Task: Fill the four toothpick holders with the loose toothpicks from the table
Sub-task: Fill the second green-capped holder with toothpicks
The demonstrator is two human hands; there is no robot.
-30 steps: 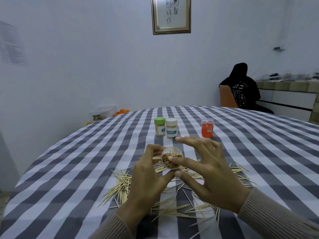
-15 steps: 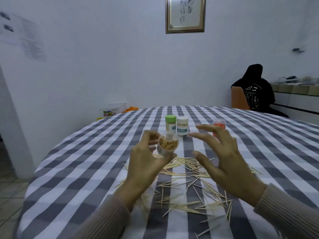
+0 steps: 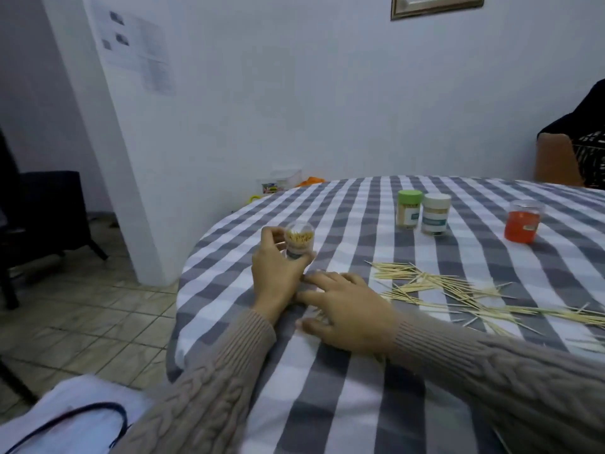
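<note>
My left hand [image 3: 277, 276] grips a clear toothpick holder [image 3: 299, 240], open at the top and full of toothpicks, upright near the table's left edge. Just to its right, my right hand [image 3: 348, 311] rests palm down on the checked cloth with fingers spread; nothing shows in it. Loose toothpicks [image 3: 458, 294] lie scattered to the right of that hand. Farther back stand a green-lidded holder [image 3: 409, 209], a white-lidded holder [image 3: 435, 214] and an orange holder [image 3: 523, 226].
The round table [image 3: 343, 381] wears a grey-and-white checked cloth, and its edge curves close on the left. Beyond it are a white pillar [image 3: 108, 132], tiled floor and a dark chair [image 3: 49, 214]. A person in black [image 3: 586, 139] sits at far right.
My left hand carried the filled holder left and down toward the table's edge. My right hand dropped from the air onto the cloth. The view swung left.
</note>
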